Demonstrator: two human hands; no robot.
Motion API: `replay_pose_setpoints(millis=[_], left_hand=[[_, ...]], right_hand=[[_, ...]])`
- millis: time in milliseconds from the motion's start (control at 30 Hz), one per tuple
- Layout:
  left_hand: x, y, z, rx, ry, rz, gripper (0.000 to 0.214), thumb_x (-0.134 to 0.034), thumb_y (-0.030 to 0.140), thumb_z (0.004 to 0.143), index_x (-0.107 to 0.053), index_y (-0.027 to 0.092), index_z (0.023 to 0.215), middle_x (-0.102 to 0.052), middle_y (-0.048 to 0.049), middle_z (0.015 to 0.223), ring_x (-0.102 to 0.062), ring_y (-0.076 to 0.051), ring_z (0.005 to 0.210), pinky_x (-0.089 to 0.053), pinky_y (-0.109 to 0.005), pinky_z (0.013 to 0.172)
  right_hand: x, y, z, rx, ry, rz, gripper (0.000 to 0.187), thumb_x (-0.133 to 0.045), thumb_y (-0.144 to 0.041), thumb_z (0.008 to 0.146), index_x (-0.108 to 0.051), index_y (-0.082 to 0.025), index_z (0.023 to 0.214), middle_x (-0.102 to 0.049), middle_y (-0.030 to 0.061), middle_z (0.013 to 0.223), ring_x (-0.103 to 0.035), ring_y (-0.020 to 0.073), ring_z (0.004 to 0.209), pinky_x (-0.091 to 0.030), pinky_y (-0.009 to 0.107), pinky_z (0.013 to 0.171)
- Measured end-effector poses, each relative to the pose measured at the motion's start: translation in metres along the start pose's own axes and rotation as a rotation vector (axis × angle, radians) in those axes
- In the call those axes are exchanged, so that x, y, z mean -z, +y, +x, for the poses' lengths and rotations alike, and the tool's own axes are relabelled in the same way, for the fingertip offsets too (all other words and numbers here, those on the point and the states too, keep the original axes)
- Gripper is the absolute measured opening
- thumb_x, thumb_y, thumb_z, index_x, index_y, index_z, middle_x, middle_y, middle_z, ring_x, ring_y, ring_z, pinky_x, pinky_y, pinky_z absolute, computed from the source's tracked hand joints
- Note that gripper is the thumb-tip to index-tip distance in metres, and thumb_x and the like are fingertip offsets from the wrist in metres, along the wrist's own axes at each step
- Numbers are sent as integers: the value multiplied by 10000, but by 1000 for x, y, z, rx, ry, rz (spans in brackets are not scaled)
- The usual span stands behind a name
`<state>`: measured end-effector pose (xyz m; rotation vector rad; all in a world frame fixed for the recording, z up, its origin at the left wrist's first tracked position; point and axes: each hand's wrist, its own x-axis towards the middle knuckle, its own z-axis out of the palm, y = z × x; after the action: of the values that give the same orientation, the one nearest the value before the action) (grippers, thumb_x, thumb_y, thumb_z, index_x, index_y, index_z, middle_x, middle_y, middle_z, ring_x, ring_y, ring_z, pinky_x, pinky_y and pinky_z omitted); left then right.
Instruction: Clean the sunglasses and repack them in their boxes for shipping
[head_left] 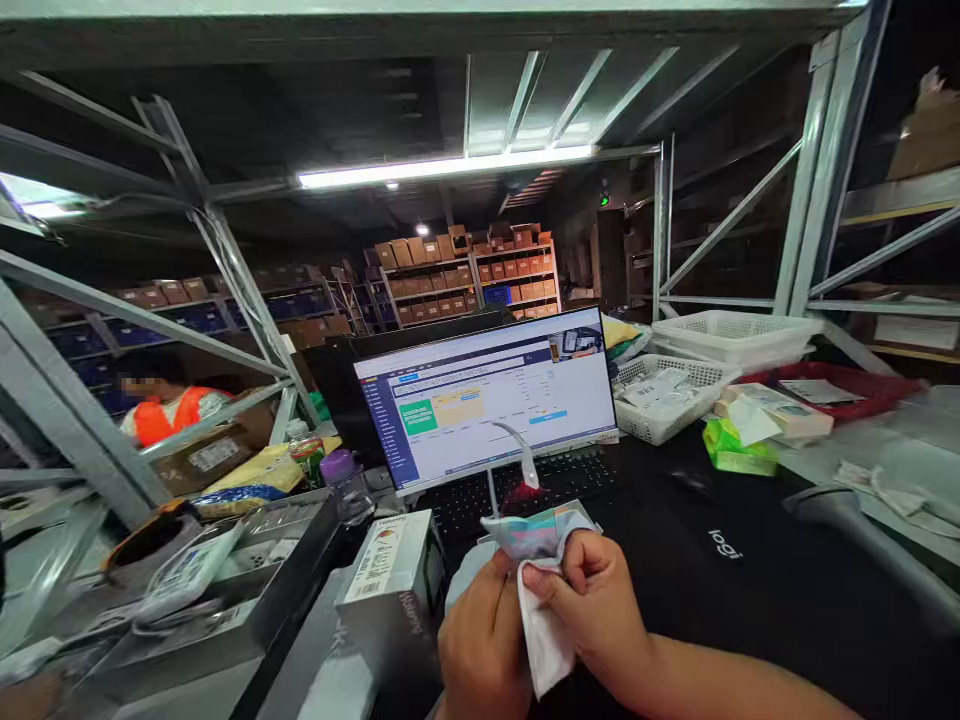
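In front of the monitor, my left hand (487, 630) and my right hand (600, 600) meet with closed fingers on a small plastic packet (529, 533) with bluish and pinkish print. A white flap or sheet (546, 640) hangs down from under my right thumb; whether it belongs to the packet I cannot tell. Left of my left hand stands a printed white-and-grey box (386, 570). Just beyond the packet, a white scanner on a stand (529, 470) glows red, in front of the black keyboard (577, 470).
The monitor (495, 395) stands at the back. White baskets (664, 425) and a red tray (862, 385) are at the right, near a green package (739, 447). A grey bin (202, 620) and a purple-lidded bottle (345, 490) are at left. A person in an orange vest (176, 410) is beyond the rack.
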<state>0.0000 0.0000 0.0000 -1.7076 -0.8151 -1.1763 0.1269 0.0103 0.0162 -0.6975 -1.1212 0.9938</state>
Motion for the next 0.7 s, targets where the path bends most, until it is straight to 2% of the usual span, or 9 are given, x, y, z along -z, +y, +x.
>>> replay_pose_setpoints(millis=[133,233,300,367,433,567,633,700], left_hand=[[-6,5,1,6,-85,-152,192,-472,179,1003,-645,95,1000,-734,-137,869,-729,-198,768,-559,-248,629],[-8,10,1,-19,-147,-215,202,-483,171,993,-648,89,1077,-741,-144,988,-725,-229,917,-585,-313,807],[-8,10,0,-30,-149,-193,207,-495,135,975,-644,77,1106,-738,-157,1052,-713,-255,1002,-568,-357,909],[-7,8,-3,-49,-146,-175,208,-498,121,963,-635,71,1112,-734,-173,1060,-715,-257,1004,-572,-340,894],[-7,5,-11,-38,-161,-190,186,-505,163,969,-630,94,1088,-736,-159,985,-730,-233,903,-587,-288,777],[-10,0,-31,217,-194,-157,229,-448,304,1010,-615,150,1044,-710,-77,803,-696,-183,640,-555,-258,586],[-14,-1,-34,287,-203,-98,280,-413,362,1022,-606,158,1026,-701,-73,785,-689,-192,617,-559,-282,589],[-17,-1,-27,259,-200,-76,299,-396,386,1026,-601,169,1006,-694,-67,768,-694,-201,626,-559,-291,592]], right_hand=[[10,-15,17,-135,19,246,652,-895,-334,559,-252,-224,529,-299,-88,500,-246,74,512,-243,210,471],[16,-29,29,-292,30,446,660,-940,-377,534,-301,-215,566,-380,-77,541,-329,79,536,-323,201,506],[15,-31,31,-341,44,492,606,-942,-433,531,-383,-209,596,-455,-55,590,-395,92,561,-378,215,537],[11,-24,24,-289,88,467,596,-921,-486,550,-393,-213,600,-463,-47,605,-410,102,571,-394,229,549],[4,-11,13,-191,123,380,647,-891,-494,582,-303,-224,557,-382,-63,557,-345,95,539,-353,230,512],[-8,13,-4,-41,123,143,665,-841,-386,579,-198,-239,499,-240,-87,487,-221,82,497,-248,238,465],[-9,15,-2,-28,129,79,621,-823,-315,551,-211,-237,481,-237,-88,481,-220,82,503,-229,238,474],[-8,10,6,-94,92,139,597,-827,-277,522,-232,-234,495,-272,-88,488,-243,81,511,-229,231,487]])
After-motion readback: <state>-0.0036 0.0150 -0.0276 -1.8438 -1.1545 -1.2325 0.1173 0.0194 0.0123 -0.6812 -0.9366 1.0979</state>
